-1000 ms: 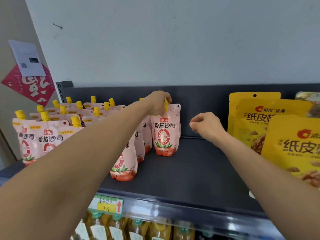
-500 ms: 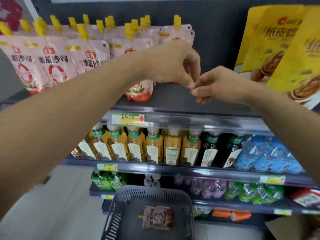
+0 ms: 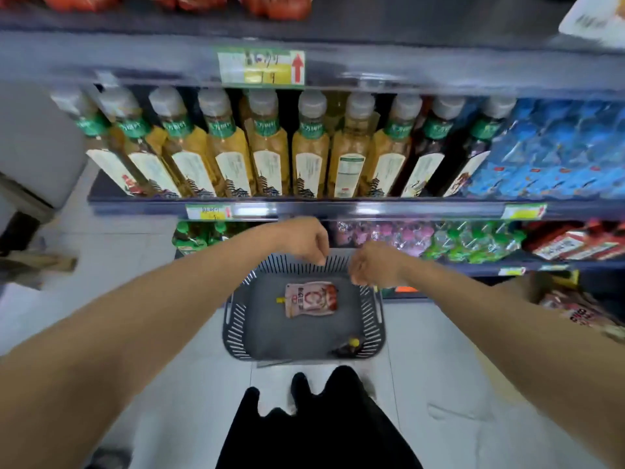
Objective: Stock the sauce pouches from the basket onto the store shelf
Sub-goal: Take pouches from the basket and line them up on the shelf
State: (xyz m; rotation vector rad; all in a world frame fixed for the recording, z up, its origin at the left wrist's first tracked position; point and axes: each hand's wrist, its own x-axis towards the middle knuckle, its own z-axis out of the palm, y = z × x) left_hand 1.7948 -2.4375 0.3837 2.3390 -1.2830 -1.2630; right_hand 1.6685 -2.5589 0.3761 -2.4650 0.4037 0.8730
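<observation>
We are in a shop. Long shelves [image 3: 338, 209] run across the top half of the picture, packed with rows of bottles [image 3: 270, 154] all the same. Little price tags [image 3: 261, 67] stick on the shelf edges. Bags of snacks [image 3: 473, 242] fill the right side. A grey shopping basket [image 3: 233, 319] sits on the tiled floor [image 3: 436, 367] in the middle.

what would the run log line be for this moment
phase: reaching down for next pouch | left hand: empty, above basket | right hand: empty, above basket | sauce pouch: flat in basket
</observation>
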